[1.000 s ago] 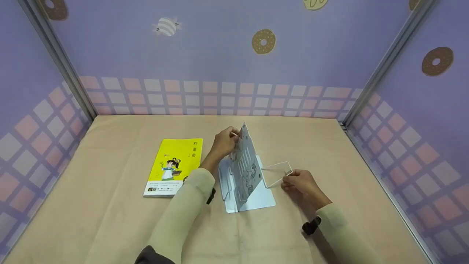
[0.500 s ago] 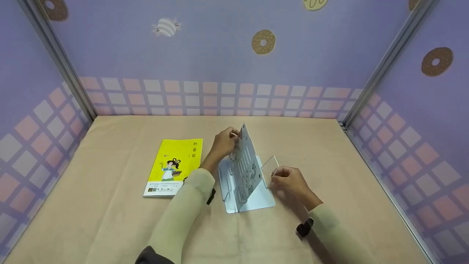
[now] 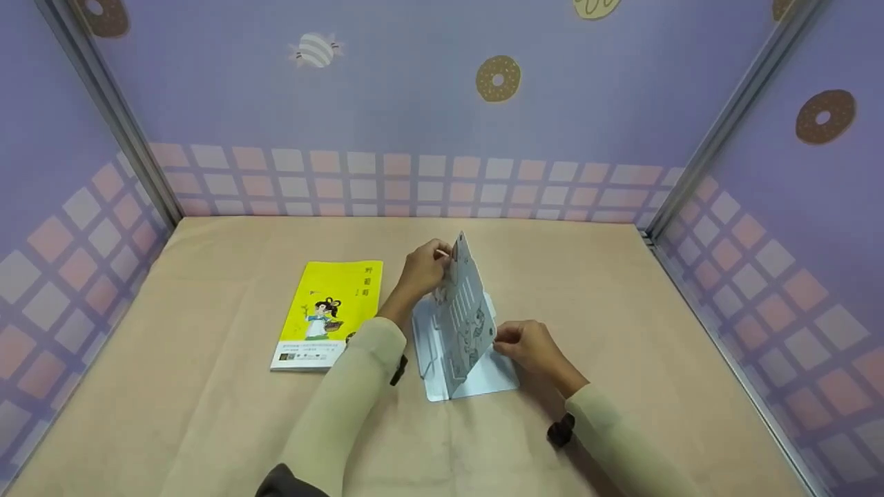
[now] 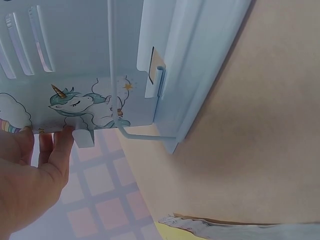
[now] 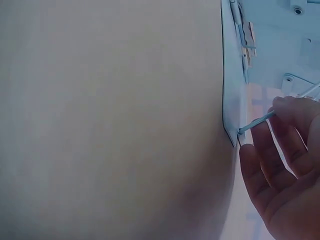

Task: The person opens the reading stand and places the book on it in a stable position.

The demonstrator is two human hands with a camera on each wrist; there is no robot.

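A pale blue metal book stand [image 3: 468,314] stands on the table, its printed panel raised steeply from a flat base [image 3: 494,373]. My left hand [image 3: 423,269] grips the panel's top edge; in the left wrist view its fingers [image 4: 61,155] meet that edge beside a small tab [image 4: 84,138] and a unicorn drawing [image 4: 80,103]. On the other side, my right hand [image 3: 533,345] pinches the stand's thin wire support [image 5: 257,122] between thumb and fingers, near the base edge. From the head view, the wire is mostly hidden behind the panel and hand.
A yellow-covered book [image 3: 338,290] lies flat to the left of the stand, close to the left forearm. A beige cloth [image 3: 228,414] covers the table. Purple patterned walls [image 3: 400,103] with metal posts enclose the back and sides.
My right hand has moved left toward the panel, swinging the wire support from sticking out at the right to close behind the panel. The left hand and the panel have stayed put.
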